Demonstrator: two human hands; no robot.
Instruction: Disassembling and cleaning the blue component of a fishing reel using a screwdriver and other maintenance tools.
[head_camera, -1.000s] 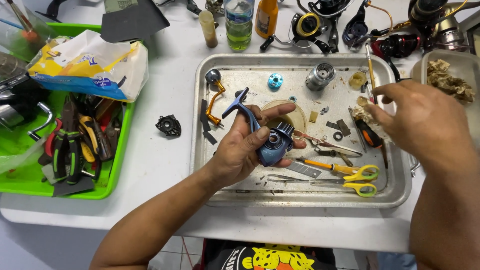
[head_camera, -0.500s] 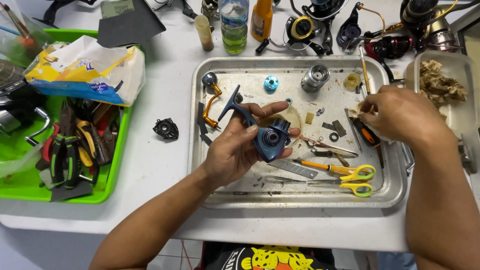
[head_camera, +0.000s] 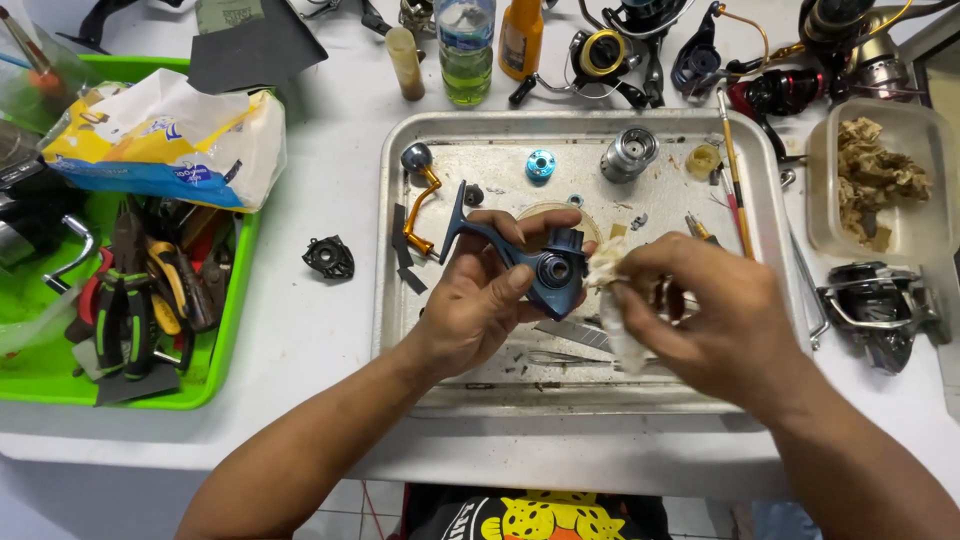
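Left hand: closed around a blue reel body, held just above the tray, its round opening turned toward the other hand so the inside is reachable.
Right hand: fingers pinched shut on a white cloth, pressed against the reel body's right side, seemingly to wipe it.
Tray: metal, on the white counter; it keeps loose parts together: orange handle at its left, blue cap and silver spool along its far edge.
Green bin: left of the tray, holding pliers.
Black cover: between bin and tray.
Tub: right of the tray, holding brown rags.
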